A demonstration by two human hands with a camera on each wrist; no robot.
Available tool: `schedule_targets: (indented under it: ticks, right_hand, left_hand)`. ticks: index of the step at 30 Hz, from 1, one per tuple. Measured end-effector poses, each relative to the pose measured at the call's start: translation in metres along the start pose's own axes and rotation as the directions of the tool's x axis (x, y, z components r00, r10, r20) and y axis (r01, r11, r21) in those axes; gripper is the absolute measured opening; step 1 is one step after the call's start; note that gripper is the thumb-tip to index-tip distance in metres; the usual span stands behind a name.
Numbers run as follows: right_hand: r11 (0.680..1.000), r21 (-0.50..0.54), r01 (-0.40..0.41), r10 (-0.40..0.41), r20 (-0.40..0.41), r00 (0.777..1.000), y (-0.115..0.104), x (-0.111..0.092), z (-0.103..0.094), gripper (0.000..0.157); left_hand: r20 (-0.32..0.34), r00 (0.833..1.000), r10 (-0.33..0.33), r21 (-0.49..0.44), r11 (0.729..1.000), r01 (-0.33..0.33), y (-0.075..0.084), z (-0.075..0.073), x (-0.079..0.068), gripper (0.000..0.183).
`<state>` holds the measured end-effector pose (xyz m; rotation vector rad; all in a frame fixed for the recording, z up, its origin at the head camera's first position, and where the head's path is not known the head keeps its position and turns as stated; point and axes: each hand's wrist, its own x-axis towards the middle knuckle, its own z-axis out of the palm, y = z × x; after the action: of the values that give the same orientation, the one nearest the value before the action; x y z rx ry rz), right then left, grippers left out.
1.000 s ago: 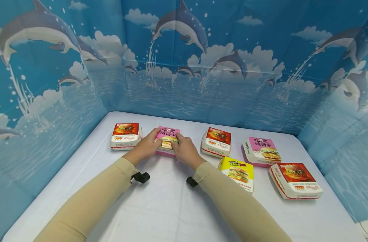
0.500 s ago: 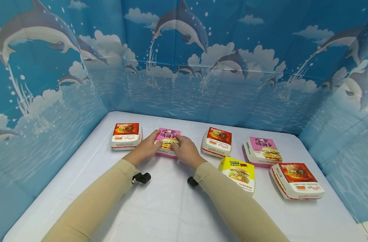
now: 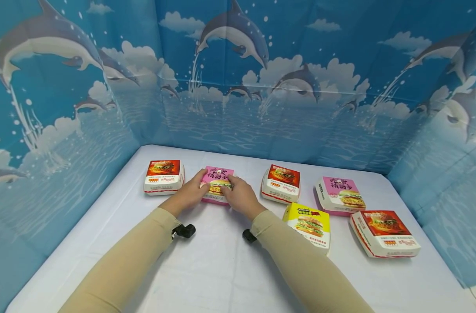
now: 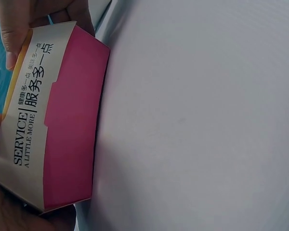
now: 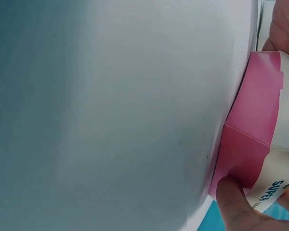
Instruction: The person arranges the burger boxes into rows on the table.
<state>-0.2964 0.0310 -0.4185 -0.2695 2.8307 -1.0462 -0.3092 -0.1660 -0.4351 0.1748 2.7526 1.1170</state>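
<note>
Between my two hands is a pink-and-white burger box point(image 3: 219, 174) on the white table, its lid printed with a burger and dark lettering. My left hand point(image 3: 187, 192) grips its left side, thumb over the lid's edge. On the opposite side, my right hand point(image 3: 241, 196) holds the box, also with the thumb on top. In the left wrist view, the box's pink front wall point(image 4: 74, 120) and white lid flap face the camera, with fingers at both ends. The right wrist view shows a fingertip pressed to the pink side point(image 5: 238, 156). The box's underside is hidden.
A red-and-white burger box point(image 3: 163, 177) stands left of my left hand. To the right are another red-and-white box point(image 3: 281, 182), a yellow one point(image 3: 308, 224) partly behind my right sleeve, a second pink box point(image 3: 341, 193) and a further red one point(image 3: 384, 232). A dolphin-print curtain point(image 3: 230, 117) encloses the table.
Between my hands, the pink burger box has shifted slightly toward me, mostly in the first half second. Both hands keep their hold. The other boxes stay in place.
</note>
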Motion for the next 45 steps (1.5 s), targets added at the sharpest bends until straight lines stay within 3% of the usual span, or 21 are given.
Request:
schedule_targets:
  ticks: [45]
  right_hand:
    - [1.000,-0.005,-0.024,0.024,0.020,0.999,0.0003,0.0012,0.0019,0.066]
  left_hand:
    - [-0.007,1.000,0.010,0.008,1.000,-0.010,0.0012,0.0001,-0.0025,0.070]
